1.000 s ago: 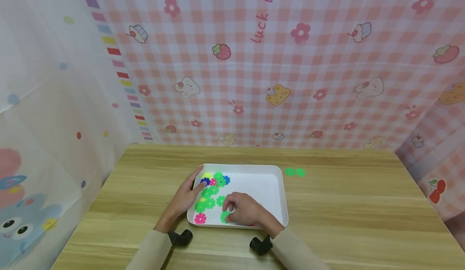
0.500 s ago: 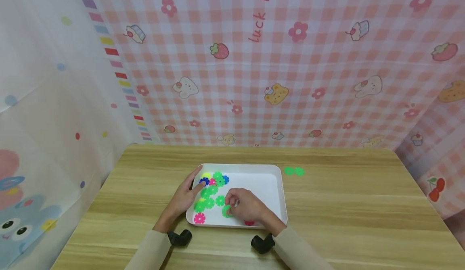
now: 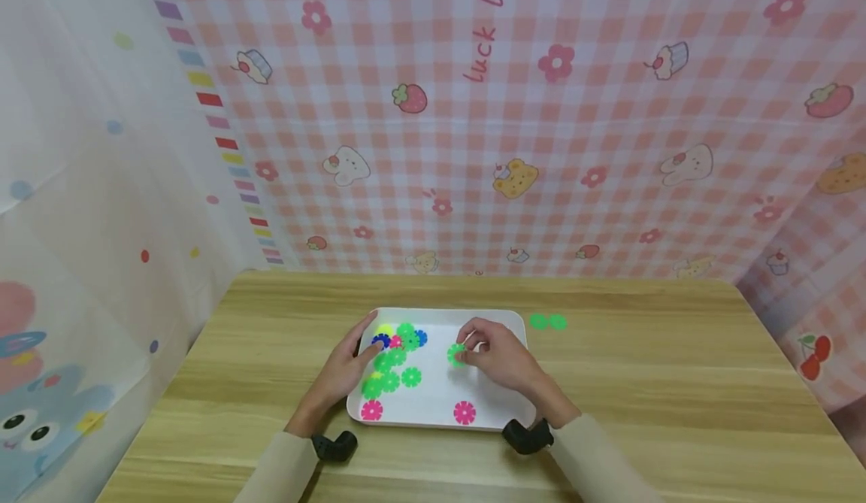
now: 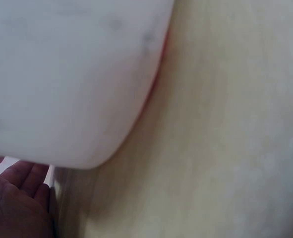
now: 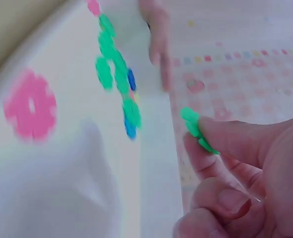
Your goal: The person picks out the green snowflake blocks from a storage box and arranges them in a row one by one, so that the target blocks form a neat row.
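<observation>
My right hand (image 3: 506,356) pinches a green notched snowflake disc (image 3: 454,354) between thumb and fingers, above the right half of a white tray (image 3: 426,405). The right wrist view shows that disc (image 5: 192,121) nearly edge-on at the fingertips. My left hand (image 3: 343,369) grips the tray's left side, thumb over the rim and fingers outside. Near that thumb lie a dark blue disc (image 3: 380,340) and a cluster of green discs (image 3: 389,359), some overlapping. A single green disc (image 3: 411,377) lies apart from them. Part of the left hand (image 4: 20,203) shows beside the tray's outer wall.
Two green discs (image 3: 548,322) lie side by side on the wooden table (image 3: 643,368), beyond the tray's right back corner. Pink discs lie near the tray's front edge, one at left (image 3: 372,410) and one at right (image 3: 464,413). A checked cloth (image 3: 609,112) hangs behind the table.
My right hand has lifted the green disc and carried it right and away from me across the tray. The pink disc at front right is now uncovered. My left hand stays on the tray.
</observation>
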Available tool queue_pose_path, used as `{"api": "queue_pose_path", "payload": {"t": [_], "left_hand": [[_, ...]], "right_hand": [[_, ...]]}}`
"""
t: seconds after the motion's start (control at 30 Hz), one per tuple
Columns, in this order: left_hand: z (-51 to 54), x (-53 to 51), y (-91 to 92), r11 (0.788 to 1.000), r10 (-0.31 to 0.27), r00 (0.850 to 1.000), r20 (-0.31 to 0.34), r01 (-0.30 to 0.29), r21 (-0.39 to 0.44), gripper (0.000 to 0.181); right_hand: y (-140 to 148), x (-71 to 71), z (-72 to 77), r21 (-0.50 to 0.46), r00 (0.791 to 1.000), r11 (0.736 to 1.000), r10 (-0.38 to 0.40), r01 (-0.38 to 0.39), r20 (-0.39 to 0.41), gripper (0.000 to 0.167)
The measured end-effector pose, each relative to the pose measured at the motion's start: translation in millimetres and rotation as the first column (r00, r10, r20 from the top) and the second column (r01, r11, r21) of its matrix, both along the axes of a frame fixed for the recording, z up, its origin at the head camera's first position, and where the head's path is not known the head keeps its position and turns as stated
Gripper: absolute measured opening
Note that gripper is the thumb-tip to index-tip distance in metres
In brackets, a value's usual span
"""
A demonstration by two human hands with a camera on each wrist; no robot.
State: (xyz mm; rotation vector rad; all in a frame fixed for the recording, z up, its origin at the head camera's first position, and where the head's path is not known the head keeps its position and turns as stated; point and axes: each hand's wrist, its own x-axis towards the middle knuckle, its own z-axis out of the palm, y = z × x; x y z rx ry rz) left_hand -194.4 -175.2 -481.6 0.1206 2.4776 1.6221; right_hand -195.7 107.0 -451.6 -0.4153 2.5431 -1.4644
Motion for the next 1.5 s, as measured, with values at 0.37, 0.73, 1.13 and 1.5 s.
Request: {"api": "queue_pose_path", "payload": {"t": [0.37,0.73,1.13,1.5], "left_hand": [[-27.4,-10.1,-7.4,1.0,0.007,0.999,-0.038,-0.007,0.007,0.056],[-28.1,-11.2,-7.8,1.0,0.02,0.999,-0.029,-0.021,-0.012,0.056],[-28.5,-10.9,-8.0,1.0,0.005,0.999,-0.046,-0.005,-0.013,0.056],[-28.4,-11.0,-7.4,1.0,0.021,0.999,-0.046,-0.021,-0.003,0.055]], "right_hand": [[72.4,-17.5,2.2,-0.118,0.971,0.964,-0.24,0.24,0.016,0.023],[135.0,-27.0,-9.1,-0.142,0.917,0.906,-0.391,0.398,0.074,0.033],[160.5,-33.7,-39.1,-0.124,0.845,0.836,-0.527,0.535,0.094,0.027],[156.8,-36.5,-49.3,0.009,0.812,0.812,-0.584,0.584,0.025,0.023]]}}
